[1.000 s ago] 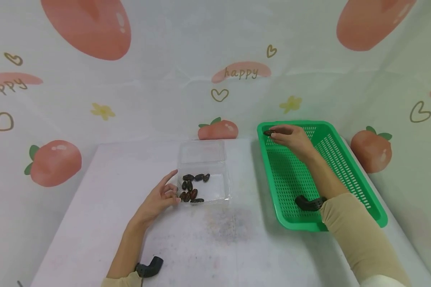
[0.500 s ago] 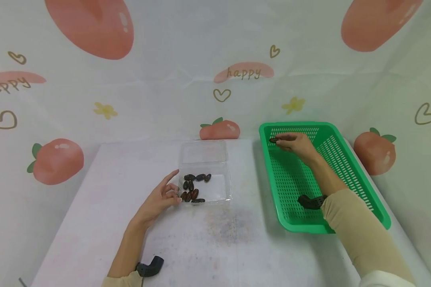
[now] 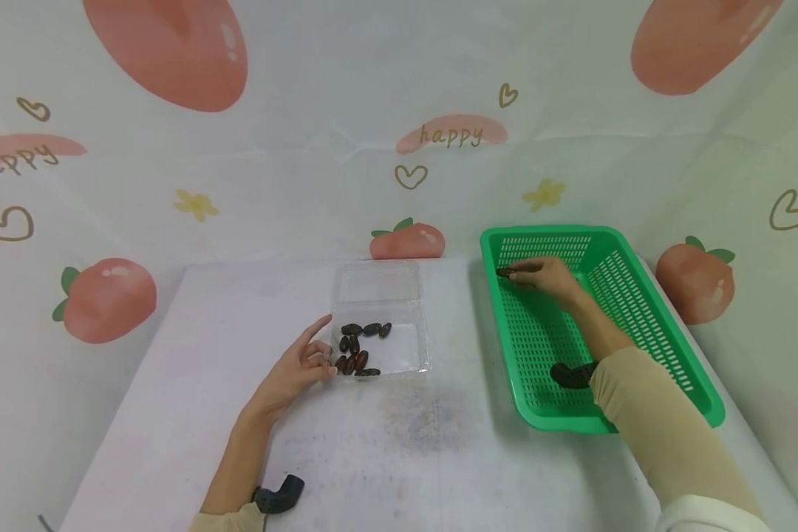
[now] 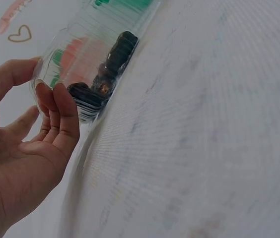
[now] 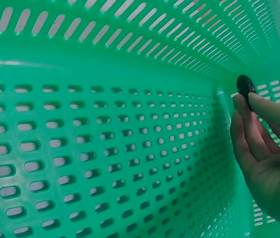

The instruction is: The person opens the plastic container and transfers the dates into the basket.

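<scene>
A dark brown date (image 5: pixel 246 89) is pinched between the thumb and fingertips of my right hand (image 3: pixel 547 276). That hand is inside the green plastic basket (image 3: pixel 499 325), low near its far left corner. My left hand (image 3: pixel 301 369) holds the left side of a clear plastic box (image 3: pixel 412 347), its index finger stretched along the side and its thumb at the front corner. Several dark dates (image 3: pixel 351 345) lie in the left and back parts of the box. In the left wrist view, bent fingers (image 4: pixel 65 114) rest against the box wall.
The box's clear lid (image 3: pixel 377 282) lies folded back behind it. Box and basket stand apart on a pale, stained table (image 3: pixel 425 443). Behind the table hangs a white backdrop (image 3: pixel 292 185) printed with fruit. Each wrist wears a black camera mount (image 3: pixel 281 493).
My right hand has lowered the date deeper into the basket, toward the left wall. The left hand stays at the box. The head view has shifted slightly.
</scene>
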A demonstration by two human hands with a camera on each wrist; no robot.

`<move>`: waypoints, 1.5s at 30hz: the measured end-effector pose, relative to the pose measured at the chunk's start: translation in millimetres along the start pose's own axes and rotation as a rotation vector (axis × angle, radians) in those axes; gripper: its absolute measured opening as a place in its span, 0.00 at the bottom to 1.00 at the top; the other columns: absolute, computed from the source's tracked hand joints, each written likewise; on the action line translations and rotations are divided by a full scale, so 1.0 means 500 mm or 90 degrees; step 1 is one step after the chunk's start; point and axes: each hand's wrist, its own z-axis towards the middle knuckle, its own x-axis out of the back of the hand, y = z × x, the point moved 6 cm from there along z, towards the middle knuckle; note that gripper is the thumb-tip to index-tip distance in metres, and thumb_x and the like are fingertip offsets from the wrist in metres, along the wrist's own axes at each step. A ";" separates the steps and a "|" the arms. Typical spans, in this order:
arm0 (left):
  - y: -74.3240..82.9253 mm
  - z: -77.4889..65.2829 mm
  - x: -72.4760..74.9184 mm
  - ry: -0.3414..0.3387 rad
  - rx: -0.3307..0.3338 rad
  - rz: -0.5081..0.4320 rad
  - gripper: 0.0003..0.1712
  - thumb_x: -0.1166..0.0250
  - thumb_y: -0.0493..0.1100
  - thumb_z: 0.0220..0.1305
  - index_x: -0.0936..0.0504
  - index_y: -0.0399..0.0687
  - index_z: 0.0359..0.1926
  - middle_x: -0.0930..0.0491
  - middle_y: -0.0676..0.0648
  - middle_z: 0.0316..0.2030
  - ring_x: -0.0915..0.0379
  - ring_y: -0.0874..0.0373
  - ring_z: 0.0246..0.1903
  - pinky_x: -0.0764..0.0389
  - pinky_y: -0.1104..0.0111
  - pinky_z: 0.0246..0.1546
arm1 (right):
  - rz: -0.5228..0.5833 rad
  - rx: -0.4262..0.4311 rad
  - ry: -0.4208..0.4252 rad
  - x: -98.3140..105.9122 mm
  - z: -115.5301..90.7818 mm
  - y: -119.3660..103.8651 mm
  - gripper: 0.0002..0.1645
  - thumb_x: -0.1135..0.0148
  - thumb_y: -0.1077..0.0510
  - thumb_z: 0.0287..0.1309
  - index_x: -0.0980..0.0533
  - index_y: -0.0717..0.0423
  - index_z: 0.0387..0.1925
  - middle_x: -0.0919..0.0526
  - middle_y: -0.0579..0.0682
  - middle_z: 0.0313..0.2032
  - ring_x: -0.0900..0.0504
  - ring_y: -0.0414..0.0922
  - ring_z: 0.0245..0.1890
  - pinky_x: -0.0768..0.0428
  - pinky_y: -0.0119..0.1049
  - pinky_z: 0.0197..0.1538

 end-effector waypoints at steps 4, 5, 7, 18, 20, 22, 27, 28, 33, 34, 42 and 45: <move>-0.004 0.000 0.000 -0.002 0.000 0.002 0.56 0.34 0.25 0.58 0.52 0.58 0.79 0.35 0.47 0.40 0.31 0.63 0.30 0.23 0.72 0.38 | -0.025 -0.012 0.000 -0.004 0.001 0.012 0.25 0.40 0.61 0.69 0.29 0.71 0.62 0.25 0.71 0.58 0.17 0.36 0.42 0.19 0.39 0.53; -0.004 0.000 -0.001 -0.002 -0.001 0.002 0.56 0.34 0.25 0.58 0.52 0.58 0.79 0.35 0.47 0.40 0.31 0.63 0.30 0.23 0.72 0.38 | -0.033 -0.013 -0.001 -0.005 0.002 0.015 0.25 0.40 0.60 0.68 0.29 0.71 0.62 0.24 0.70 0.58 0.17 0.36 0.42 0.19 0.38 0.53; -0.003 -0.001 -0.002 0.001 0.001 -0.002 0.56 0.34 0.24 0.58 0.51 0.59 0.78 0.35 0.47 0.40 0.30 0.63 0.30 0.23 0.72 0.38 | -0.039 -0.017 -0.002 -0.006 0.002 0.019 0.25 0.39 0.60 0.68 0.28 0.71 0.61 0.23 0.69 0.57 0.17 0.35 0.41 0.18 0.36 0.51; -0.002 0.000 -0.001 0.003 0.000 -0.023 0.56 0.35 0.23 0.57 0.52 0.57 0.79 0.35 0.47 0.40 0.30 0.64 0.30 0.23 0.74 0.38 | -0.056 -0.041 0.009 -0.012 0.002 0.019 0.24 0.37 0.59 0.67 0.25 0.70 0.59 0.21 0.69 0.54 0.17 0.34 0.34 0.17 0.33 0.42; -0.001 0.000 -0.001 0.001 -0.002 -0.029 0.56 0.35 0.23 0.57 0.52 0.56 0.79 0.35 0.48 0.40 0.30 0.65 0.31 0.22 0.74 0.38 | -0.058 -0.046 0.006 -0.013 0.000 0.016 0.24 0.38 0.60 0.67 0.26 0.71 0.60 0.22 0.70 0.54 0.16 0.34 0.34 0.16 0.34 0.44; -0.001 0.000 -0.002 -0.002 -0.005 -0.034 0.56 0.35 0.23 0.57 0.52 0.56 0.79 0.35 0.48 0.40 0.31 0.65 0.31 0.23 0.74 0.38 | -0.058 -0.049 0.001 -0.013 -0.002 0.013 0.24 0.38 0.60 0.68 0.26 0.71 0.60 0.22 0.71 0.54 0.15 0.35 0.35 0.16 0.37 0.46; -0.003 0.000 -0.001 -0.001 -0.006 -0.036 0.56 0.35 0.23 0.57 0.52 0.57 0.79 0.35 0.48 0.40 0.31 0.65 0.31 0.22 0.75 0.38 | -0.085 -0.044 -0.002 -0.008 -0.009 0.004 0.24 0.40 0.59 0.69 0.27 0.70 0.61 0.20 0.69 0.52 0.13 0.44 0.41 0.19 0.47 0.53; -0.003 0.000 -0.001 -0.001 -0.005 -0.036 0.56 0.35 0.23 0.57 0.52 0.57 0.78 0.35 0.48 0.40 0.31 0.65 0.31 0.22 0.75 0.38 | -0.094 -0.041 0.000 -0.006 -0.011 0.002 0.24 0.41 0.59 0.69 0.27 0.70 0.61 0.20 0.69 0.52 0.13 0.46 0.42 0.19 0.48 0.53; -0.005 0.000 0.000 0.003 -0.001 -0.033 0.56 0.34 0.24 0.57 0.51 0.59 0.78 0.35 0.48 0.40 0.31 0.64 0.31 0.23 0.74 0.37 | -0.108 -0.022 0.025 0.009 -0.014 -0.008 0.24 0.41 0.57 0.70 0.26 0.68 0.60 0.19 0.67 0.52 0.14 0.47 0.43 0.19 0.47 0.53; -0.005 0.000 -0.001 0.004 0.000 -0.034 0.56 0.34 0.24 0.57 0.50 0.60 0.78 0.35 0.48 0.40 0.31 0.64 0.31 0.23 0.74 0.37 | -0.108 -0.018 0.031 0.010 -0.014 -0.011 0.24 0.41 0.57 0.70 0.25 0.68 0.60 0.19 0.67 0.52 0.14 0.46 0.43 0.18 0.46 0.52; 0.001 -0.002 -0.004 0.001 -0.002 -0.025 0.54 0.33 0.25 0.57 0.50 0.57 0.78 0.34 0.48 0.40 0.31 0.64 0.31 0.23 0.72 0.36 | -0.065 0.017 0.037 0.022 -0.022 -0.042 0.25 0.41 0.55 0.70 0.26 0.65 0.62 0.23 0.67 0.58 0.16 0.41 0.47 0.20 0.43 0.56; 0.000 -0.002 -0.002 0.006 0.001 -0.003 0.51 0.33 0.26 0.58 0.46 0.52 0.77 0.34 0.47 0.40 0.31 0.64 0.31 0.24 0.72 0.35 | -0.042 0.034 0.035 0.017 -0.032 -0.064 0.26 0.41 0.55 0.70 0.27 0.66 0.63 0.23 0.67 0.58 0.16 0.41 0.47 0.20 0.40 0.54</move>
